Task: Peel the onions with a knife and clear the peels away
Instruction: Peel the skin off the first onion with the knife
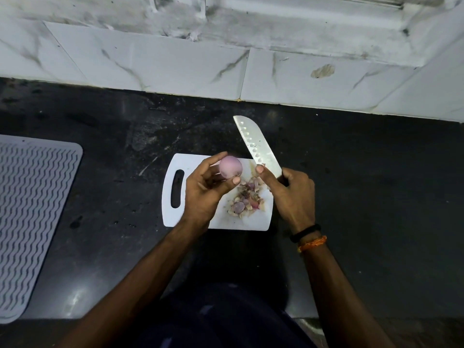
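At the far left of the dark worktop [113, 222] lies one grey ribbed mat [32, 217], partly cut off by the frame edge. Toward the middle sits one white cutting board [173, 217] with a slot handle at its left end. The left hand [203, 194] is raised over the board, fingers and thumb curled round the single onion [230, 167], which is held at the fingertips above the board's upper middle. That onion looks peeled: smooth, pale pinkish-purple, rounded, with a flatter trimmed face turned toward the thumb. Below and to its right, one loose heap of peels [244, 202] lies on the board's right half, a mix of papery tan scraps and purple pieces, too jumbled to count singly. Right of the heap, the right hand [293, 197] grips the handle of one knife [256, 144], thumb stretched along the blade's lower part; the broad dimpled blade slants up and to the left, its tip over the bare worktop beyond the board. Two bands, one black and one orange, circle the right wrist.
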The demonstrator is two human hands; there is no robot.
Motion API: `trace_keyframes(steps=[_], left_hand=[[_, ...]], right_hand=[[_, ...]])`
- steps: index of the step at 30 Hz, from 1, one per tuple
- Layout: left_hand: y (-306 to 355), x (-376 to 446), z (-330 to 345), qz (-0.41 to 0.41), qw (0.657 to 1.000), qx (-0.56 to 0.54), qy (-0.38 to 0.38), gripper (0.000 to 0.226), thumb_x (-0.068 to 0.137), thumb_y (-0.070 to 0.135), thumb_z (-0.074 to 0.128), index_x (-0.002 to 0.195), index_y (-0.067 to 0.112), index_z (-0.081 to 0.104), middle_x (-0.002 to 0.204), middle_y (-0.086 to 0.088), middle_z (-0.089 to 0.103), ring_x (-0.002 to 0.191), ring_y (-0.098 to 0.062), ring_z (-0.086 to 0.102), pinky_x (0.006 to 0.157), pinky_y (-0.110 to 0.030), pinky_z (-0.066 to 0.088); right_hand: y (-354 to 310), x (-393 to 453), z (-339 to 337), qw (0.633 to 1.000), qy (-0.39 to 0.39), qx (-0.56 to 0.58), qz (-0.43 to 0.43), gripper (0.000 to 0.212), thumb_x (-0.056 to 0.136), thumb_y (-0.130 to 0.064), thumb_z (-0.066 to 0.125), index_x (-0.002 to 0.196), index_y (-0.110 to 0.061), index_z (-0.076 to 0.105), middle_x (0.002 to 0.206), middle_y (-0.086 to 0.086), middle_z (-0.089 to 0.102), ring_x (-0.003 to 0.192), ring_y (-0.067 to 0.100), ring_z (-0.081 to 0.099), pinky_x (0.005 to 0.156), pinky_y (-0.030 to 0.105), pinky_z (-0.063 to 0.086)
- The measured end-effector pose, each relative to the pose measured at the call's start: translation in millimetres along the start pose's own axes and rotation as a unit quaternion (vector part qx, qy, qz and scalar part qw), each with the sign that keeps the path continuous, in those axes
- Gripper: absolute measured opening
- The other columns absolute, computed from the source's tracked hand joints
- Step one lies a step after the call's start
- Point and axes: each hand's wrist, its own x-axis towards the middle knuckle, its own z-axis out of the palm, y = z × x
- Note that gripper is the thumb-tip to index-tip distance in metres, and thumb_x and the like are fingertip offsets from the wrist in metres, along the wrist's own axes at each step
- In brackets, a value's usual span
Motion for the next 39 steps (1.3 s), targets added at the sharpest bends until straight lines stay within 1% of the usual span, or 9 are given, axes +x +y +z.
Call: trace_keyframes(steps=[7,12,16,20,23,26,30,34,39], left_hand=[[1.6,0.4,1.9,-0.045,0.993,-0.094,-0.058,0.054,0.083,0.003,0.077,0.134,0.008,0.059,0.127,-0.015,0.068,0.121,-0.034,0.064,0.103,-0.056,0.05],[5.9,-0.2,3.6,-0.074,0.981,-0.162,-0.079,0.053,0.083,0.019,0.076,0.132,0.006,0.061,0.128,-0.02,0.066,0.122,-0.039,0.061,0.104,-0.061,0.046],[9.4,-0.7,2.7,-0.095,0.971,-0.2,-0.087,0.05,0.089,0.005,0.062,0.138,0.012,0.055,0.089,-0.004,0.074,0.11,-0.037,0.067,0.096,-0.051,0.055],[12.6,-1.2,2.1,-0.109,0.958,-0.243,-0.109,0.041,0.094,0.008,0.055,0.136,0.011,0.058,0.121,-0.012,0.07,0.1,-0.029,0.07,0.085,-0.036,0.059],[11.7,-0.6,1.9,-0.119,0.946,-0.273,-0.125,0.045,0.095,0.006,0.053,0.139,0.008,0.054,0.139,-0.018,0.059,0.112,-0.028,0.067,0.088,-0.034,0.057],[8.1,-1.5,2.1,-0.125,0.944,-0.271,-0.143,0.056,0.088,-0.003,0.056,0.142,0.011,0.052,0.137,-0.015,0.062,0.121,-0.028,0.063,0.098,-0.036,0.054],[8.3,-4.4,2.5,-0.12,0.948,-0.262,-0.136,0.059,0.084,-0.002,0.062,0.141,0.011,0.053,0.134,-0.02,0.062,0.119,-0.029,0.063,0.099,-0.036,0.054],[10.3,-5.4,2.1,-0.101,0.951,-0.261,-0.134,0.065,0.075,0.017,0.087,0.134,0.014,0.06,0.138,-0.021,0.059,0.118,-0.029,0.064,0.093,-0.036,0.056],[5.8,-3.7,0.3,-0.1,0.955,-0.252,-0.121,0.07,0.069,0.03,0.092,0.13,0.012,0.063,0.141,-0.026,0.052,0.116,-0.03,0.065,0.087,-0.034,0.057]], right_hand=[[-1.0,3.5,0.3,0.996,-0.042,-0.075,-0.03,0.041,0.083,-0.059,0.069,0.061,-0.028,0.053,0.059,-0.009,0.059,0.054,0.003,0.055,0.051,0.016,0.034],[-0.9,5.0,5.6,0.997,-0.035,-0.056,-0.037,0.055,0.081,-0.072,0.058,0.068,-0.019,0.063,0.062,-0.004,0.064,0.058,0.011,0.062,0.055,0.037,0.052],[-1.6,5.6,5.0,0.998,-0.042,-0.034,-0.029,0.071,0.078,-0.079,0.047,0.091,-0.014,0.073,0.074,-0.003,0.07,0.066,0.012,0.067,0.061,0.045,0.058],[-2.6,4.3,3.6,0.998,-0.044,-0.036,-0.041,0.065,0.084,-0.072,0.051,0.095,-0.012,0.074,0.077,-0.003,0.072,0.065,0.013,0.068,0.059,0.047,0.057],[-2.8,2.7,3.4,0.997,-0.041,-0.033,-0.05,0.064,0.085,-0.069,0.052,0.096,-0.011,0.074,0.079,-0.003,0.073,0.066,0.013,0.068,0.059,0.046,0.057],[-3.0,2.5,2.8,0.997,-0.043,-0.032,-0.059,0.052,0.09,-0.06,0.058,0.09,-0.011,0.074,0.077,-0.001,0.072,0.065,0.014,0.067,0.058,0.048,0.056],[-5.9,0.8,3.2,0.996,-0.041,-0.039,-0.074,0.069,0.084,-0.073,0.047,0.09,-0.009,0.074,0.076,-0.001,0.072,0.064,0.015,0.067,0.057,0.046,0.055],[-6.6,-0.1,2.1,0.995,-0.045,-0.041,-0.079,0.073,0.083,-0.075,0.044,0.09,-0.009,0.074,0.076,0.0,0.072,0.064,0.016,0.067,0.057,0.046,0.055],[-6.0,-0.1,0.4,0.995,-0.044,-0.043,-0.083,0.071,0.083,-0.074,0.045,0.087,-0.009,0.074,0.074,0.0,0.072,0.063,0.015,0.067,0.058,0.046,0.055]])
